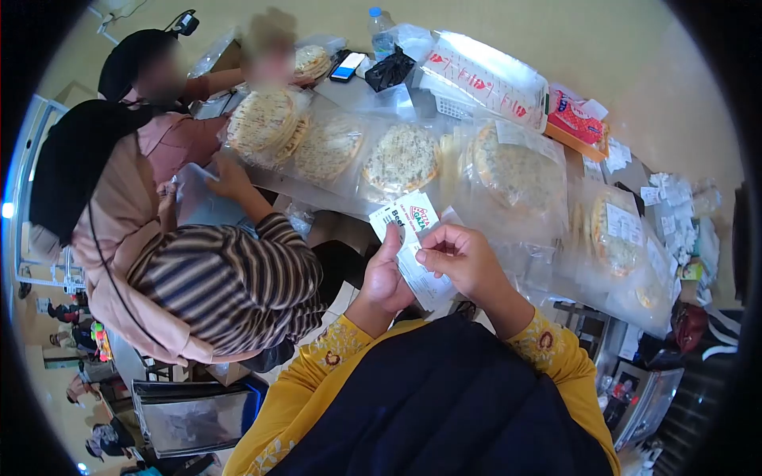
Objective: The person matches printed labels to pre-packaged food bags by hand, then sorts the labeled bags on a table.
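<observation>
A white printed label sheet (406, 218) with a red and green pizza logo and the word "Beef" is in front of my chest. My left hand (387, 274) grips its left side, thumb lying over the print. Fingers of my right hand (467, 262) are pinched together at the right edge of the sheet; whether a part of it is between them cannot be made out. Just beyond my hands, a bagged pizza (402, 157) lies on the table. Further right is a larger bagged pizza (512, 168) with a label on its bag.
More bagged pizzas (266, 123) are stacked at the left. A labelled pizza pack (615, 234) lies at the right. Along the back are a water bottle (379, 28), a phone (347, 67), a black bag (390, 70) and a patterned box (484, 79). A co-worker in stripes (226, 278) is close on my left.
</observation>
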